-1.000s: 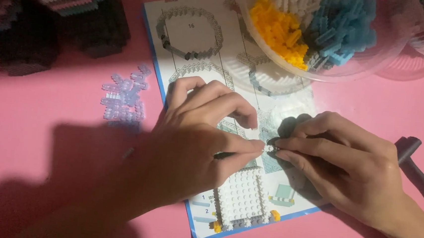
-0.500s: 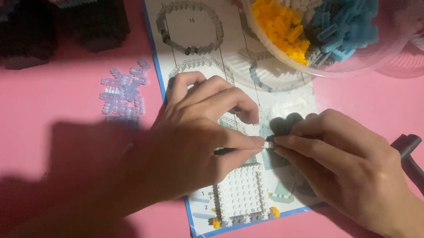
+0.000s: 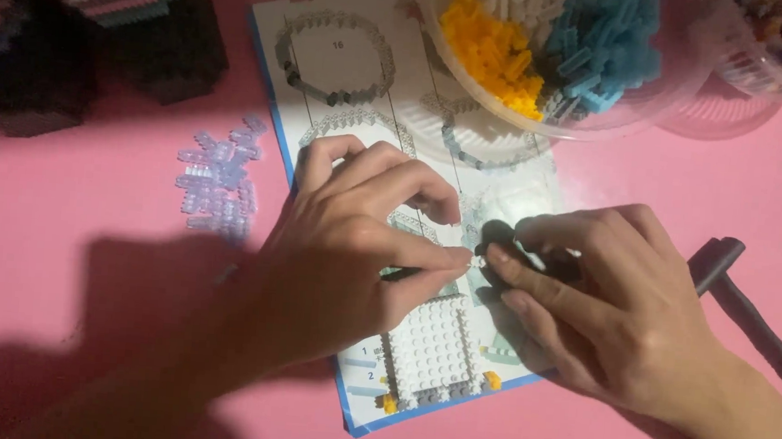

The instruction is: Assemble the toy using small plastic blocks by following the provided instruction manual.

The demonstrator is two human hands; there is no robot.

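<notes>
My left hand and my right hand meet fingertip to fingertip over an instruction sheet with a blue edge. Between the fingertips they pinch a tiny pale brick; which hand bears it I cannot tell. Just below the fingers a small white studded brick build with orange bits at its corners rests on the sheet.
A clear bowl of yellow, white and blue bricks stands at the top. Several clear lilac bricks lie left of the sheet. A dark tool lies at the right. Dark stacked brick builds occupy the top left.
Both hands stay pressed together over the sheet with only slight finger shifts.
</notes>
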